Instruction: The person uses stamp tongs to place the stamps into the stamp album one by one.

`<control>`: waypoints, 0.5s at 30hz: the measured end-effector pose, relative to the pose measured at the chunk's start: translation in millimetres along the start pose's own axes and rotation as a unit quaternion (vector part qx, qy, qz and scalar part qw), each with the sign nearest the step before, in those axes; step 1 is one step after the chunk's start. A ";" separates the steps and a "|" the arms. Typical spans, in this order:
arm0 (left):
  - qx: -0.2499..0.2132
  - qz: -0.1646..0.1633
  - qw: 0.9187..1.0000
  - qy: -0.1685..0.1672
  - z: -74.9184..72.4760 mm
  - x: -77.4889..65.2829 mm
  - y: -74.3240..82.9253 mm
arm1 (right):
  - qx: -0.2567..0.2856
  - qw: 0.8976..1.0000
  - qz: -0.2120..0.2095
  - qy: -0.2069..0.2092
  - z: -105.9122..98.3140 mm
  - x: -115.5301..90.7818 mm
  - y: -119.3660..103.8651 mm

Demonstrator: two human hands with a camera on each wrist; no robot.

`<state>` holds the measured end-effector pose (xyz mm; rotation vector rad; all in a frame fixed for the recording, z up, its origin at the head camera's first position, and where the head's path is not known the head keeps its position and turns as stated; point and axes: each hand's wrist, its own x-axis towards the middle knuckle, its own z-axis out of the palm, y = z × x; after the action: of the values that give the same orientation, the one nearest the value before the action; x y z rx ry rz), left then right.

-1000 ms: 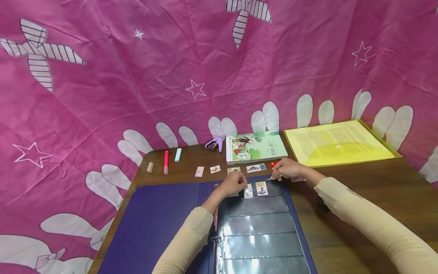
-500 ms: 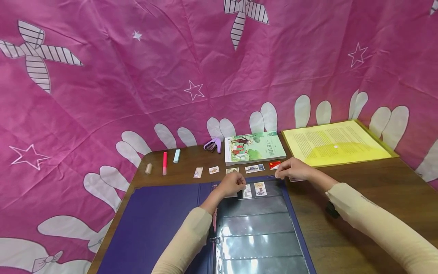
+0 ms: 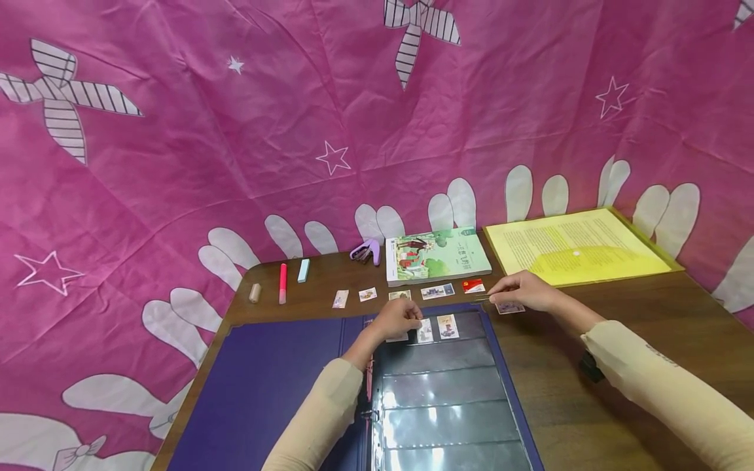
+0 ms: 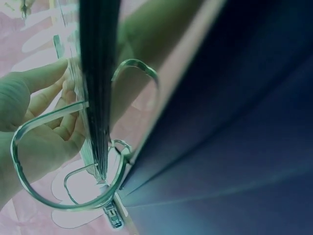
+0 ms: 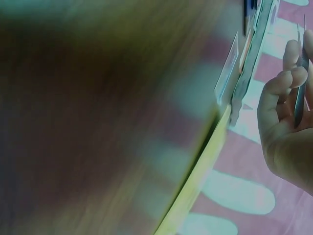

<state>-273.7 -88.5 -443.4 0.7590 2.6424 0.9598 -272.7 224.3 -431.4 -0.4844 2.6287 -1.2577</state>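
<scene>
My right hand (image 3: 521, 291) pinches slim metal tweezers (image 5: 300, 98), their tips pointing left just beyond the album's top right corner. A stamp (image 3: 511, 309) lies partly under that hand, with a red stamp (image 3: 473, 286) just left of it. My left hand (image 3: 398, 319) rests with loosely bent fingers on the top row of the dark pocket page (image 3: 438, 356). Two stamps show in that row right of its fingertips, a pale one (image 3: 425, 331) and an orange-and-grey one (image 3: 448, 326); another is mostly hidden under the hand. In the left wrist view the fingertips meet the page stack (image 4: 98, 88).
The navy binder cover (image 3: 277, 386) lies open at left, joined by metal rings (image 4: 19, 156). Several stamps line the table behind the album. Beyond are a green book (image 3: 442, 255), yellow folder (image 3: 583, 248), purple stapler (image 3: 368, 251), red pen (image 3: 283, 283), blue stick (image 3: 303, 270) and tan cylinder (image 3: 254, 293).
My right hand has moved right with the tweezers, from over the page's top edge to the stamp beside the album, uncovering the red stamp. The left hand has stayed in place.
</scene>
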 end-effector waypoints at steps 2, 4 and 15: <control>-0.006 0.001 1.000 0.000 0.1 -0.1 -2.1 | -0.001 1.000 0.014 0.008 -4.2 -2.7 4.7; -0.011 -0.002 1.000 0.001 -0.1 -0.9 -4.5 | 0.001 0.999 0.029 0.013 -8.2 -5.1 9.5; -0.020 0.001 1.000 -0.005 -2.8 -0.9 -9.9 | -0.107 0.988 0.070 0.089 -32.4 -34.3 42.7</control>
<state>-277.9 -97.0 -447.7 0.7559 2.6059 1.0030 -259.7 285.4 -443.6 -0.2204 2.9064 -1.0274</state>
